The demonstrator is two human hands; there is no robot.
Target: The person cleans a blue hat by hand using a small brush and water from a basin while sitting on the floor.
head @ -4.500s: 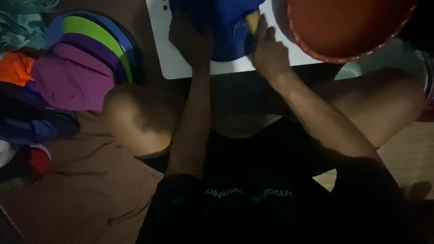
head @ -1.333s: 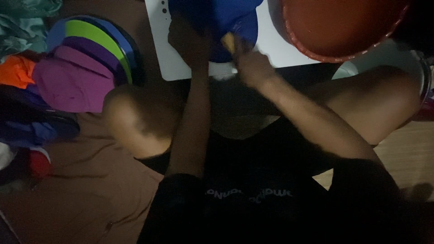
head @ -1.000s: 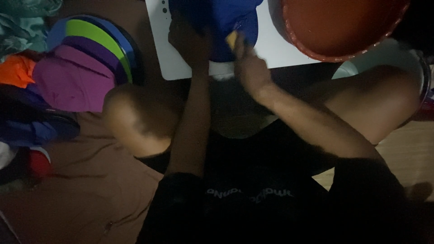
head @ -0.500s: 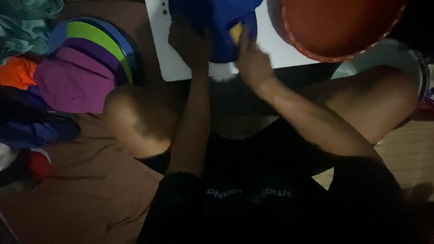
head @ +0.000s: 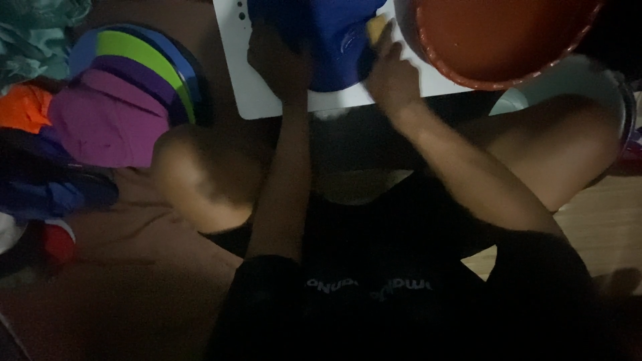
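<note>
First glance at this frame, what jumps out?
At top centre, both hands work a blue cap on a white board: the left hand pins it and the right hand presses a yellow sponge against it. A red basin sits top right; a stack of bright caps lies at left.

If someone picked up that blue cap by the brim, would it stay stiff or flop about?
The blue cap looks like soft cloth, so its crown would probably sag, while the curved brim likely holds shape. It seems light: the left hand pins it on the white board while the right hand rubs it with a yellow sponge.
</note>
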